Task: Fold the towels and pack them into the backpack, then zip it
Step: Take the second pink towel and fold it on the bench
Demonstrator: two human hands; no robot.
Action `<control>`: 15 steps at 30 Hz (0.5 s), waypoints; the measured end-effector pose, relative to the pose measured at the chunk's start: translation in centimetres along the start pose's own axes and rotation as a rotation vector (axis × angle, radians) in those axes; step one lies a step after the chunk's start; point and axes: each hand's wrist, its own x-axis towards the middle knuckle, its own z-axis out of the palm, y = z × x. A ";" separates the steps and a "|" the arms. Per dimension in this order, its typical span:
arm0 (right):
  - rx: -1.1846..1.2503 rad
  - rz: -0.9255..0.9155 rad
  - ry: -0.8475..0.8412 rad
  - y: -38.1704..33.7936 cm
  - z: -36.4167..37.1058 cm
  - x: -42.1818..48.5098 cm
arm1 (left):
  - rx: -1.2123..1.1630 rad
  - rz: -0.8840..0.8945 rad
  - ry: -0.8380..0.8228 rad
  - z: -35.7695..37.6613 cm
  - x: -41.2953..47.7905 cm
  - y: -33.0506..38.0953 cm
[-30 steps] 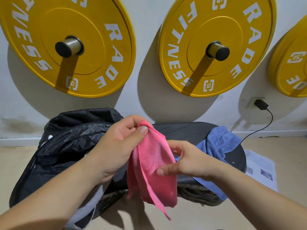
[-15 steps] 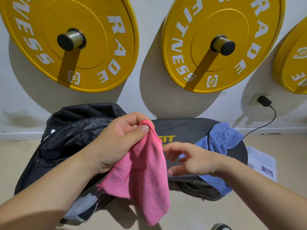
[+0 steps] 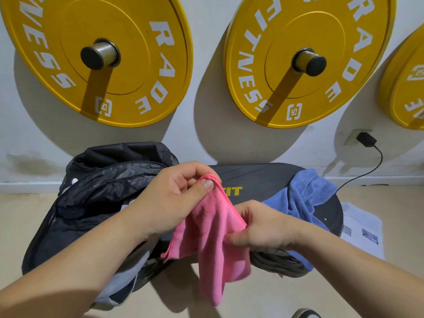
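Observation:
A pink towel point(image 3: 212, 239) hangs in front of me, crumpled and unfolded. My left hand point(image 3: 171, 198) pinches its top corner between thumb and fingers. My right hand point(image 3: 261, 228) grips the towel's right edge lower down. A black backpack point(image 3: 91, 203) lies open on the left, partly behind my left forearm. A blue towel point(image 3: 302, 198) is draped over the right end of a black round platform point(image 3: 259, 177) behind my hands.
Three yellow weight plates hang on the wall, such as the yellow plate point(image 3: 305, 58) at upper right. A black charger point(image 3: 367, 138) is plugged in at the right, its cable running down. A printed sheet point(image 3: 362, 230) lies on the floor. A shoe tip point(image 3: 306, 314) shows at the bottom.
My right hand let go of the towel's lower part, opened briefly, then took hold of its right edge. The towel has spread wider and hangs longer. My left hand kept its pinch.

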 end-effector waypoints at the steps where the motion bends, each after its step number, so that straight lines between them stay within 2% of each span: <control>1: -0.015 0.009 0.043 0.5 -0.1 0.2 | 0.010 0.002 0.022 -0.1 0.0 -0.1; 4: -0.003 0.073 0.151 2.1 -0.9 0.4 | 0.077 -0.013 0.087 -0.4 0.1 -0.5; 7: -0.004 0.114 0.187 3.4 -2.4 -0.1 | 0.122 -0.045 0.193 -1.1 0.3 -1.0; 15: -0.190 0.112 0.345 4.9 -5.4 -1.5 | 0.106 -0.127 0.465 -2.8 0.7 -2.9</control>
